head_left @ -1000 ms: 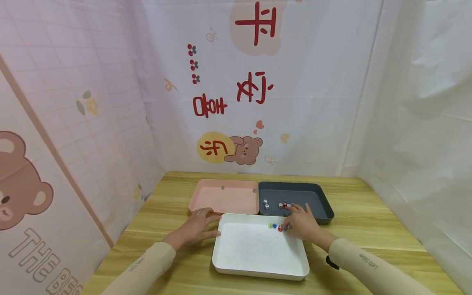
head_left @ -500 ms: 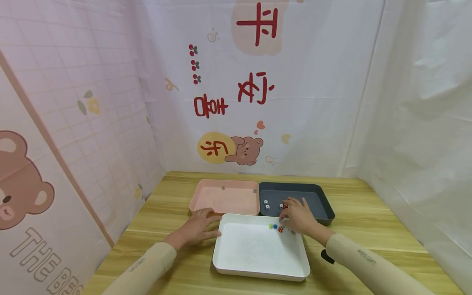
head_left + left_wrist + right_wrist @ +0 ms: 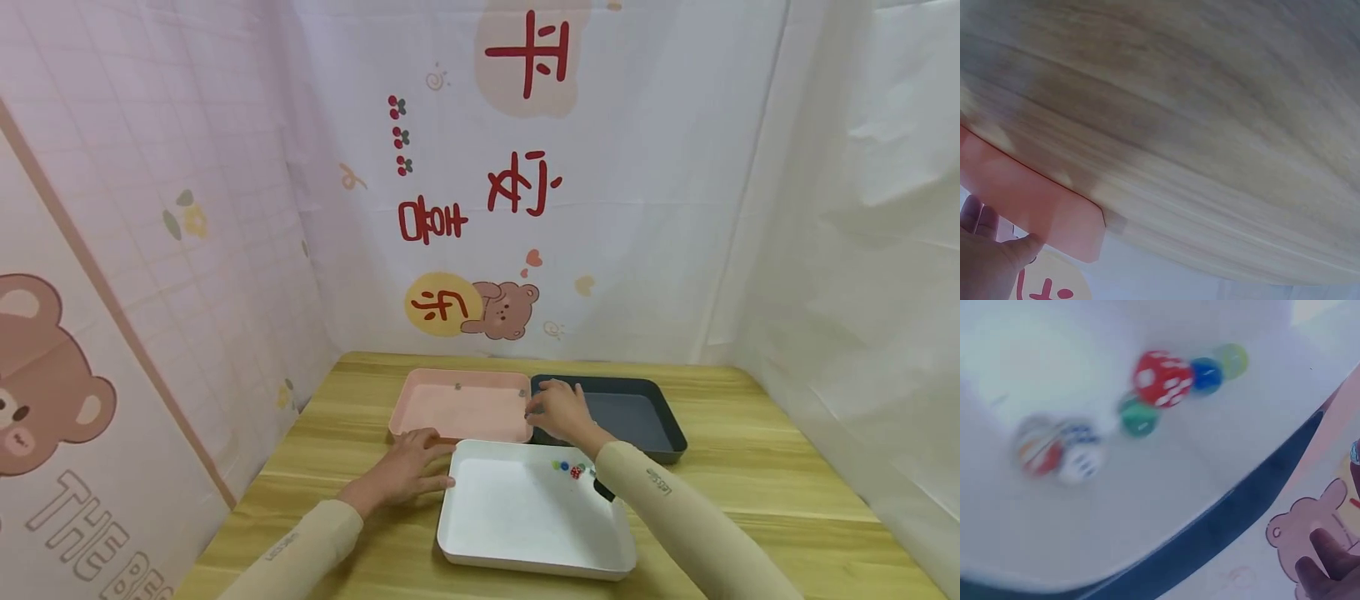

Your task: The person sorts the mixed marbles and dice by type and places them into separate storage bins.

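Note:
My right hand [image 3: 562, 410] hovers over the left end of the dark tray [image 3: 663, 408], beside the pink tray's edge. Its fingertips pinch a small bluish-white marble [image 3: 1355, 452], only partly seen in the right wrist view. My left hand [image 3: 401, 469] rests with loosely extended fingers against the left rim of the white tray [image 3: 536, 571]. Inside that tray lie a red die [image 3: 1163, 379], a blue marble [image 3: 1206, 375], a yellow-green marble [image 3: 1234, 360], a green marble [image 3: 1139, 416], a white die [image 3: 1081, 456] and a swirled marble [image 3: 1039, 450].
Behind the white tray, the pink tray [image 3: 461, 417] bears two small marbles, one at its back wall [image 3: 458, 387] and one near its right side [image 3: 522, 392]. My right hand hides the dice in the dark tray. A printed cloth [image 3: 637, 208] hangs behind the wooden table [image 3: 772, 467].
My right hand has picked up a marble from the white tray's back right corner and moved left and away, over the dark tray. The left hand stays put.

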The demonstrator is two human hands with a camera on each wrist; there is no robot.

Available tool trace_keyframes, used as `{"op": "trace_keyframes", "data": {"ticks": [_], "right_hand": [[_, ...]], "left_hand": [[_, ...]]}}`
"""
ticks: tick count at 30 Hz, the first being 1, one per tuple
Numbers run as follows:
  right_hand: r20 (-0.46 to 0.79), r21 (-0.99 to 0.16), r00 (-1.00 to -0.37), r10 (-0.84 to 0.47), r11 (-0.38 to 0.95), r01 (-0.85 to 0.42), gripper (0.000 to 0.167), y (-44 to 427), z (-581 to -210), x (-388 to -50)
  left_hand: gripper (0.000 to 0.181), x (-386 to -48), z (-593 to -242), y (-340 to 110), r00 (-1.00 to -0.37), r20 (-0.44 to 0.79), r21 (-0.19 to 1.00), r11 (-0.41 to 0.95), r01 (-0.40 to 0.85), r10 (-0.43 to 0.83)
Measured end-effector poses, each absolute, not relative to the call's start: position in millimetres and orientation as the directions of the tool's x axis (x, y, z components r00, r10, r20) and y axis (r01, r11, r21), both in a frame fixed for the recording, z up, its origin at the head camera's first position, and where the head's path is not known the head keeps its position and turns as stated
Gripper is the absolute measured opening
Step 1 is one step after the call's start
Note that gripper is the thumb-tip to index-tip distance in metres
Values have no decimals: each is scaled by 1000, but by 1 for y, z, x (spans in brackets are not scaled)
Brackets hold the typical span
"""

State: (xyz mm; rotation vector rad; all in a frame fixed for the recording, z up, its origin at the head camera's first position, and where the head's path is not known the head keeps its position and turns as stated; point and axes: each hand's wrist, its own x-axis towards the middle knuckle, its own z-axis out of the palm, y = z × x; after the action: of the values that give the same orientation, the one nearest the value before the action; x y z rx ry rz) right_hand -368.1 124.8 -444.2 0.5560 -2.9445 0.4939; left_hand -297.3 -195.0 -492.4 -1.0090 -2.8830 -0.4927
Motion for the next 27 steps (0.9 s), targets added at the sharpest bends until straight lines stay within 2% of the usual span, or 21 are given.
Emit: {"op": "trace_keyframes", "data": {"ticks": [7,12,21,27], "right_hand": [[127,-368,-964,-232,892,-263,5,101,-456,-384],[97,-400,-977,-192,891,-215,9,91,-457,-385],[116,-392,-974,-196,891,-227,27,90,-454,-389],[138,-355,-965,-225,898,-260,22,102,-448,-393]], "left_hand": [[63,-292,-488,-190,-782,148,270,736,620,605],[62,-291,-489,-184,-780,150,256,739,624,607],[61,-294,-493,-182,-769,166,227,735,638,617],[63,-296,-491,-192,-798,127,220,768,601,589]]}}
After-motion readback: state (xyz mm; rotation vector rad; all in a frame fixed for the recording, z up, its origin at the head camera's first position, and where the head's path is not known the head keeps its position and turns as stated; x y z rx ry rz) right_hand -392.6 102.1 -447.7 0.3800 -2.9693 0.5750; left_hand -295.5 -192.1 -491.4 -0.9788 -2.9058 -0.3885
